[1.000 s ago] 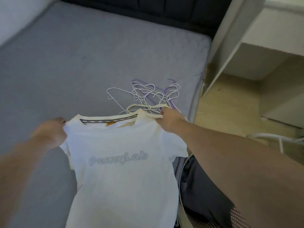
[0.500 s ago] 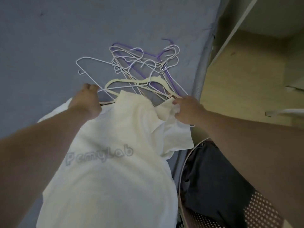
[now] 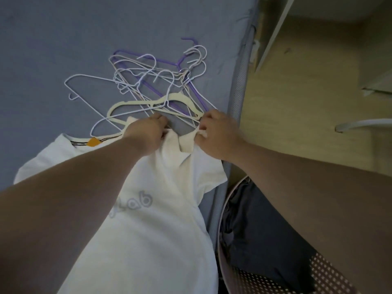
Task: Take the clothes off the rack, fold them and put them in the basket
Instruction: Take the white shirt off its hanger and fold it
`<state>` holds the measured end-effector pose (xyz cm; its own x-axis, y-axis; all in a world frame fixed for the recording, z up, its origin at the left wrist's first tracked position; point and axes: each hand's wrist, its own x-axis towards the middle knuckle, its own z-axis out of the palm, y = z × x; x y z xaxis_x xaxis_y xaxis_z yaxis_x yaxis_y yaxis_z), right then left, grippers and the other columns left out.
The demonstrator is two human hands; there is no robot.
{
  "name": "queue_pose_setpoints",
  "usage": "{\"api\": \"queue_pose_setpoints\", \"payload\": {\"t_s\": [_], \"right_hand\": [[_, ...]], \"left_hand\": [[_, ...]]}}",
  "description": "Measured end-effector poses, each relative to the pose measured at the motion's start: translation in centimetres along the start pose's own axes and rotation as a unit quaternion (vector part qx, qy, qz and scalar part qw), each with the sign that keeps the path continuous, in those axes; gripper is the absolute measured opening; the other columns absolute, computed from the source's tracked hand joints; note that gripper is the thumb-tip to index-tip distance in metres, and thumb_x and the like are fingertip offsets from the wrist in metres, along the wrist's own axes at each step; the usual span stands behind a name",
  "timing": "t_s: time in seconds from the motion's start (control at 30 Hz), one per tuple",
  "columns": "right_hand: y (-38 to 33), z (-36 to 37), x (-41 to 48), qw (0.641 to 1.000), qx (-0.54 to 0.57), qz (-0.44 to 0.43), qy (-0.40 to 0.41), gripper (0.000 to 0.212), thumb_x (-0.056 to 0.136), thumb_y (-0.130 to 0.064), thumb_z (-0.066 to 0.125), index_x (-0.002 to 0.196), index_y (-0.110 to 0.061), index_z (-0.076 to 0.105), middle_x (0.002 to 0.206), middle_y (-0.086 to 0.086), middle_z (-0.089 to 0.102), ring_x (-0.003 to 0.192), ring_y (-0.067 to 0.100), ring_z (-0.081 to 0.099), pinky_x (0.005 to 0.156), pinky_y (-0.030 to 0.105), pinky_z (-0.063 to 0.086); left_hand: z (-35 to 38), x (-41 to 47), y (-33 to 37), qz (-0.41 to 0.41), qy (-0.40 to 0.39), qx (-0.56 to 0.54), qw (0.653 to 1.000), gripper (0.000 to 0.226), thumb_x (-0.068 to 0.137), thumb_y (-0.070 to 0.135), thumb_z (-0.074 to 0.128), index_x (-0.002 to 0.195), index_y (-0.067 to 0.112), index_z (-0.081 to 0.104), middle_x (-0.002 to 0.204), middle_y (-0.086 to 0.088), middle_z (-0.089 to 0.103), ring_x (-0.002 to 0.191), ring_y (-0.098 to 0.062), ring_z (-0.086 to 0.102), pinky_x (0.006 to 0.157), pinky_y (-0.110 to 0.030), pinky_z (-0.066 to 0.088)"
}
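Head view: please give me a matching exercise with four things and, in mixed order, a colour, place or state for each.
1 T-shirt
2 hangers
3 basket
4 tag

a orange
b holds dark clothes
c piled on the bed
d gripped by left hand and right hand

Pairs: 1-d, 2-c, 3-b, 4-a
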<state>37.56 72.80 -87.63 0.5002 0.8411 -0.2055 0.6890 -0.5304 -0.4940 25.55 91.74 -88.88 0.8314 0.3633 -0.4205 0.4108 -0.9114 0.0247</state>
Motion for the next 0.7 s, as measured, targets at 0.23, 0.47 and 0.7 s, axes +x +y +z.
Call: {"api": "queue_pose_setpoints", "payload": {"t_s": [0.23, 0.47, 0.7], "right_hand": [[3.3, -2.3, -4.8, 0.979, 0.135, 0.155, 0.003, 0.026, 0.087, -0.027, 0.056, 0.068, -0.012, 0.045, 0.071, 0.006, 0.053, 0.066, 0.023, 0.048, 0.058, 0.036, 0.038], [6.0, -1.2, -7.6, 0.905, 0.248, 0.345, 0.027, 0.008, 0.082, -0.019, 0.062, 0.081, -0.018, 0.054, 0.078, -0.002, 0.06, 0.07, 0.017, 0.053, 0.06, 0.03, 0.041], [4.0, -0.7, -5.7, 0.895, 0.217, 0.384, -0.062, 0.033, 0.083, -0.028, 0.073, 0.105, -0.004, 0.072, 0.105, 0.008, 0.07, 0.099, 0.028, 0.066, 0.078, 0.029, 0.05]], "left_hand": [[-2.0, 1.3, 0.2, -0.089, 0.003, -0.043, 0.995, 0.027, 0.095, 0.013, 0.049, 0.122, 0.011, 0.047, 0.119, -0.019, 0.058, 0.108, -0.042, 0.057, 0.085, -0.047, 0.049], [-1.8, 2.1, 2.2, -0.155, -0.006, -0.088, 0.984, 0.039, 0.087, 0.007, 0.051, 0.126, 0.009, 0.046, 0.126, -0.022, 0.052, 0.116, -0.042, 0.054, 0.091, -0.048, 0.045], [-1.9, 2.4, 5.7, -0.036, -0.005, -0.09, 0.995, 0.034, 0.089, 0.026, 0.054, 0.123, 0.02, 0.056, 0.129, -0.008, 0.05, 0.118, -0.034, 0.053, 0.094, -0.042, 0.046]]}}
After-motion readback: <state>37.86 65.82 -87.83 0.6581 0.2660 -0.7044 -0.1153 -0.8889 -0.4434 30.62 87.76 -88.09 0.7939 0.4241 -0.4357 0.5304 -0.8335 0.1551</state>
